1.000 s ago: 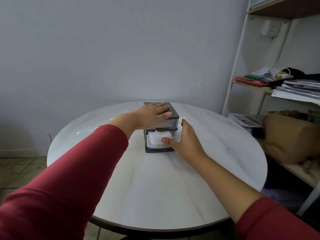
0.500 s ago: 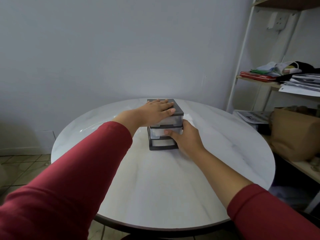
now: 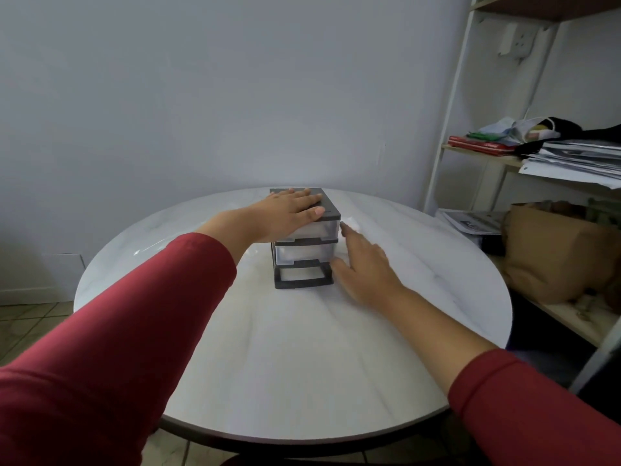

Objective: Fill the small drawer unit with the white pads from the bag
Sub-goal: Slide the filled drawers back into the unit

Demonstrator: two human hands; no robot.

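Note:
The small drawer unit (image 3: 304, 255) has a black frame and clear drawers, and stands at the middle of the round table. Its top and middle drawers are pushed in, and white pads show through the middle one. The bottom slot looks see-through and empty. My left hand (image 3: 289, 210) lies flat on the unit's lid with its fingers stretched out. My right hand (image 3: 363, 267) hovers just right of the unit, fingers spread and holding nothing, with the thumb near the lower frame. A bit of white bag (image 3: 352, 223) peeks out behind my right fingertips.
The white marble table (image 3: 302, 364) has its edge close to me. A shelf rack (image 3: 477, 153) with papers, books and cloth stands at the right. A brown paper bag (image 3: 554, 253) sits on its lower shelf. A grey wall is behind.
My right hand pushed the middle drawer in, then left its front and moved to the right of the unit. My left hand stayed on the lid.

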